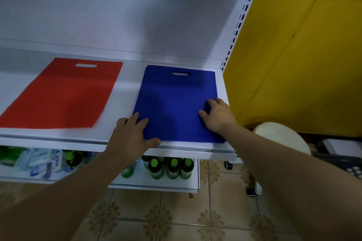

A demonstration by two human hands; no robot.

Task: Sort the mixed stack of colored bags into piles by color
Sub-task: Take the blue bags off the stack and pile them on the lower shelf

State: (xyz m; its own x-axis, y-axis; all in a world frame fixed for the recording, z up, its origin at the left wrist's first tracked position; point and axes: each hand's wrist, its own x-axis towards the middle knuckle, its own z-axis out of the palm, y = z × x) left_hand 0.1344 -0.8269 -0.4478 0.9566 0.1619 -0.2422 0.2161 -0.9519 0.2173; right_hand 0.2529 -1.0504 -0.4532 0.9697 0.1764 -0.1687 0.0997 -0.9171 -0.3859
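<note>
View from above my two hands at a white shelf (121, 92). A slotted upright (241, 17) bounds the shelf on the right, with a yellow cabinet (293, 55) beyond it and a round white stool (282, 137) below, on the tiled floor (176, 217). On the lower shelf stand green-capped bottles (172, 168), with pale packets (39, 162) to their left. Nothing lies between my hands and the bags.

The red bag (62, 94) lies flat on the left of the shelf, handle slot away from me. The blue pile (174, 103) lies flat on the right, apart from it, with several layered edges showing at its near right corner.

My left hand (129, 137) rests open on the pile's near left corner, fingers straight, thumb along the front edge. My right hand (219, 115) touches the pile's right edge with bent fingers; I cannot tell whether it pinches the fabric.
</note>
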